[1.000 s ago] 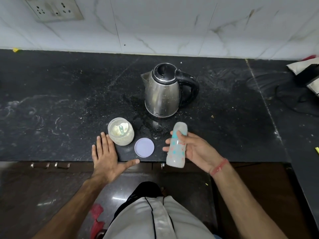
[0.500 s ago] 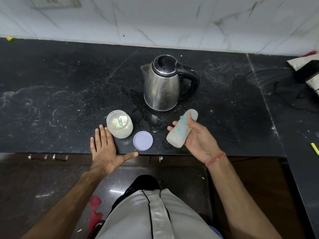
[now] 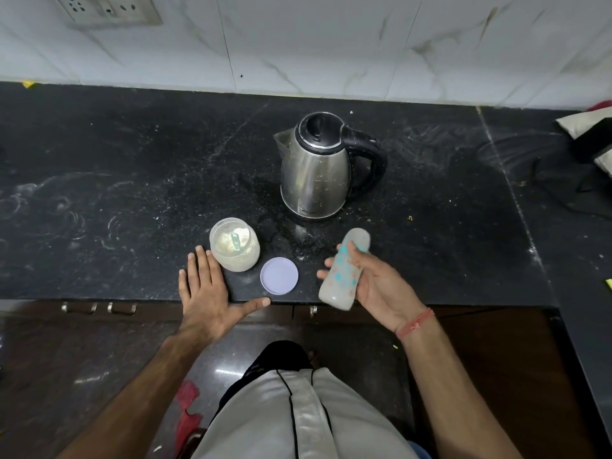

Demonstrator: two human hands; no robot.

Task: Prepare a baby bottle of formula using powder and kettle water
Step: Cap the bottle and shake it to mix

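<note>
My right hand (image 3: 374, 286) grips a capped baby bottle (image 3: 342, 273) with teal spots and milky contents, tilted with its cap pointing away toward the kettle. A steel kettle (image 3: 314, 173) with a black lid and handle stands behind it on the black counter (image 3: 132, 180). My left hand (image 3: 207, 293) lies flat and spread on the counter's front edge. Just beyond its fingers stands an open powder jar (image 3: 235, 245) with a scoop inside. The jar's lilac lid (image 3: 279, 275) lies flat between my hands.
Powder dust and water marks cover the counter around the kettle. A black cord (image 3: 569, 193) and a bag (image 3: 592, 130) lie at the far right. A socket plate (image 3: 109, 9) is on the tiled wall at top left. Drawer handles (image 3: 99, 308) sit below the counter edge.
The bottle has swung in my right hand from upright to tilted and back a little, its cap tipping away and right. My left hand has stayed flat on the counter edge.
</note>
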